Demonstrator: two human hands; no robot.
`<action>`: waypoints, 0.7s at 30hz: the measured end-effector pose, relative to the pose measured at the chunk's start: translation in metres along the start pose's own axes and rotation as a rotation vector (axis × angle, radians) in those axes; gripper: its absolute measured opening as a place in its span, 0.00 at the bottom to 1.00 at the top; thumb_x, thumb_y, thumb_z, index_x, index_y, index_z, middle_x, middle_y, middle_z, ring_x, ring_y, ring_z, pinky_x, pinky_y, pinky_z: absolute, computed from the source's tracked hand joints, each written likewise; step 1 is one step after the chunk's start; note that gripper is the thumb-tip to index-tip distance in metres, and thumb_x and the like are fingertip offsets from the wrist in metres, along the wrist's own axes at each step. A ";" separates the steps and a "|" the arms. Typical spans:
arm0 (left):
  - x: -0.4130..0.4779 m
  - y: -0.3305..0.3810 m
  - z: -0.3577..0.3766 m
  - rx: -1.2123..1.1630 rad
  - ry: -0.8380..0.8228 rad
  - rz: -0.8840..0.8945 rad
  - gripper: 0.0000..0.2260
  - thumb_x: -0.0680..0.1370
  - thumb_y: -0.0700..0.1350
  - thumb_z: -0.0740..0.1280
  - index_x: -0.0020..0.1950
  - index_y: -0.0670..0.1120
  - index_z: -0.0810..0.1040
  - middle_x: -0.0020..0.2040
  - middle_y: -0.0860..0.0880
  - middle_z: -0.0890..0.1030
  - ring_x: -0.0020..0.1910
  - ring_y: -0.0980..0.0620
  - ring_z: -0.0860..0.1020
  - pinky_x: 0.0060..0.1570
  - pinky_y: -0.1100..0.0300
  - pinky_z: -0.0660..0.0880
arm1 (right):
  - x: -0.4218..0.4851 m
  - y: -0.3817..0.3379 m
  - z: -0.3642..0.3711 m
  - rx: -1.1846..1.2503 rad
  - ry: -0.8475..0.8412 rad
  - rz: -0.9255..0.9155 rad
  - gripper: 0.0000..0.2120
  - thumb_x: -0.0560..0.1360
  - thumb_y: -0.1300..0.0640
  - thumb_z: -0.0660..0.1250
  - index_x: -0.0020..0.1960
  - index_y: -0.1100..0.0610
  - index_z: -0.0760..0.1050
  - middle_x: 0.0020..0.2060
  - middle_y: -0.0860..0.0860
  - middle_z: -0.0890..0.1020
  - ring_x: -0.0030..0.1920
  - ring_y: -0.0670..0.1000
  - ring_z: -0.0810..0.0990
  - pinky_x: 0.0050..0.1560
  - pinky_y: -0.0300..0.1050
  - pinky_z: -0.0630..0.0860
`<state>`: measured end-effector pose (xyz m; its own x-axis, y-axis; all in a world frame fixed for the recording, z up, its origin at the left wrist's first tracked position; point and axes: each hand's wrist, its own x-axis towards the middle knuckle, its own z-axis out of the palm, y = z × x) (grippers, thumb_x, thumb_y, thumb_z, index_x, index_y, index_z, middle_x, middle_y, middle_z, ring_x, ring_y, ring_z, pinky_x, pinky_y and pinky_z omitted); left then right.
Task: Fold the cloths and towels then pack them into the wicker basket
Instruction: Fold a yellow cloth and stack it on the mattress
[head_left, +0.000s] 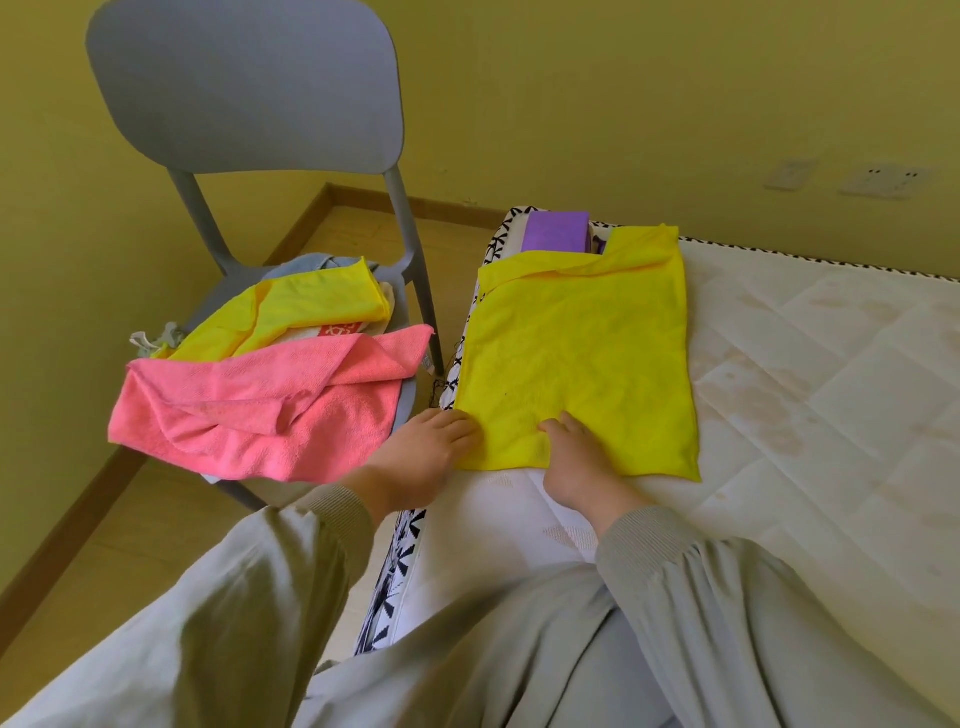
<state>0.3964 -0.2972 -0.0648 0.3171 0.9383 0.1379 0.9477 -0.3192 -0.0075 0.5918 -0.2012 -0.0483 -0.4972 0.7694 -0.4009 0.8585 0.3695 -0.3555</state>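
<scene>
Chair (244, 88): one pink cloth (260, 410), one crumpled yellow cloth (311, 306). Left hand (421, 457) presses one spread yellow cloth (576, 353) flat-fingered; right hand (576, 462) pinches its edge.

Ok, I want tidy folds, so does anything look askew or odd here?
Yes. The yellow cloth on the mattress is not flat: its far edge is rumpled and turned over beside the purple block. The mattress bears brownish stains right of it. The pink towel droops over the chair seat's front edge.
</scene>
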 end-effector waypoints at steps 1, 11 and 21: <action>0.000 -0.001 -0.001 -0.011 0.001 0.014 0.25 0.59 0.34 0.77 0.56 0.43 0.82 0.54 0.46 0.82 0.54 0.47 0.81 0.52 0.53 0.78 | 0.000 0.000 0.000 0.000 0.000 -0.001 0.28 0.76 0.67 0.59 0.74 0.54 0.59 0.77 0.55 0.51 0.76 0.56 0.52 0.73 0.51 0.59; 0.039 0.002 -0.023 -0.376 -0.207 -0.516 0.06 0.79 0.40 0.61 0.46 0.41 0.76 0.42 0.43 0.76 0.43 0.44 0.74 0.37 0.57 0.64 | 0.000 0.001 -0.008 0.003 0.013 0.014 0.18 0.80 0.65 0.54 0.68 0.59 0.70 0.72 0.58 0.65 0.72 0.56 0.64 0.65 0.46 0.66; 0.070 -0.014 -0.135 -0.880 0.236 -0.780 0.13 0.77 0.43 0.67 0.33 0.44 0.73 0.28 0.50 0.70 0.29 0.55 0.68 0.28 0.66 0.64 | -0.017 -0.050 -0.113 0.229 0.396 -0.029 0.15 0.80 0.54 0.61 0.35 0.55 0.70 0.48 0.62 0.80 0.47 0.61 0.74 0.40 0.46 0.64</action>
<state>0.4003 -0.2454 0.0786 -0.4330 0.9012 -0.0169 0.5024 0.2569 0.8256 0.5713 -0.1735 0.0719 -0.3964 0.9167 -0.0505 0.7731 0.3037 -0.5568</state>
